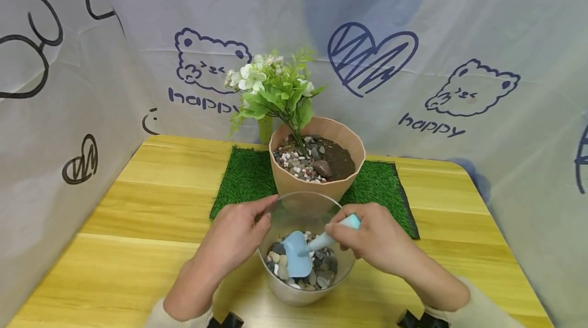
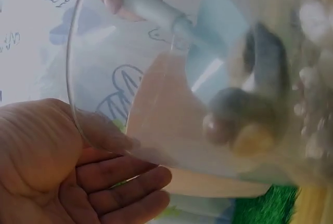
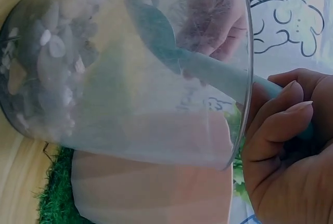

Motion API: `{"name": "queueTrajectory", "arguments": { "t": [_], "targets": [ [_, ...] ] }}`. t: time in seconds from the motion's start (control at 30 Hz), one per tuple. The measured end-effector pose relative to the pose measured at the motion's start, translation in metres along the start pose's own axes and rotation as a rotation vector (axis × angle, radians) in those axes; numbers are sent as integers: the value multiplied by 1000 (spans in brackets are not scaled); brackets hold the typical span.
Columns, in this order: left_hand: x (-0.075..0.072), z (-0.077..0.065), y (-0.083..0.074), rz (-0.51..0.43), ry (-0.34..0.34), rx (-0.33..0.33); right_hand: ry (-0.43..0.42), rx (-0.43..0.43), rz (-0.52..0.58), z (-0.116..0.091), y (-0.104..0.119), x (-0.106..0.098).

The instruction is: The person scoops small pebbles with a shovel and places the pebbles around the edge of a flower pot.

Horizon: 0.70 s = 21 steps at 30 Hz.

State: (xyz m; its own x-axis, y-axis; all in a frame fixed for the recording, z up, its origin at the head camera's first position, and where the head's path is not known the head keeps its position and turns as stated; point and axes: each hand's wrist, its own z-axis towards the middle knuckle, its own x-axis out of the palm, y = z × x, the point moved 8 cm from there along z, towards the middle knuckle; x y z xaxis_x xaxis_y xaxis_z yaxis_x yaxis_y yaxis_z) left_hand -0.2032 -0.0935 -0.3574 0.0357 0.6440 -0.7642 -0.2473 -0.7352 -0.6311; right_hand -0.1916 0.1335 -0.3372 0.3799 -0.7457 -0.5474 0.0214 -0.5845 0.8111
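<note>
A clear container with a layer of mixed stones in its bottom stands upright at the table's front. At its left rim is my left hand, thumb and fingers about the wall in the left wrist view. My right hand grips the handle of a light blue toy shovel over the right rim. The blade is inside the container, tilted. Beside the blade in the left wrist view, several larger stones appear above the bed; whether they rest on it I cannot tell.
Just behind the container stands a peach flowerpot with dark soil, small stones and a white-flowered plant. Beneath the pot lies a green turf mat on the wooden table. Drawn-on white cloth surrounds the table's back and sides.
</note>
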Motion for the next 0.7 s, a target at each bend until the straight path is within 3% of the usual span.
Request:
{"name": "queueTrajectory", "arguments": {
  "t": [0.17, 0.27, 0.47, 0.7],
  "targets": [
    [-10, -1, -12, 157, -145, 176, -3, -7, 21, -3, -5, -2],
    [-11, -1, -16, 192, -187, 248, -25, -13, 34, -6, -9, -4],
    [-10, -2, -15, 159, -177, 248, -43, -12, 76, -9, -14, -5],
    [-10, -3, -14, 153, -178, 231, -6, -15, 191, -7, -20, -7]
  ]
}}
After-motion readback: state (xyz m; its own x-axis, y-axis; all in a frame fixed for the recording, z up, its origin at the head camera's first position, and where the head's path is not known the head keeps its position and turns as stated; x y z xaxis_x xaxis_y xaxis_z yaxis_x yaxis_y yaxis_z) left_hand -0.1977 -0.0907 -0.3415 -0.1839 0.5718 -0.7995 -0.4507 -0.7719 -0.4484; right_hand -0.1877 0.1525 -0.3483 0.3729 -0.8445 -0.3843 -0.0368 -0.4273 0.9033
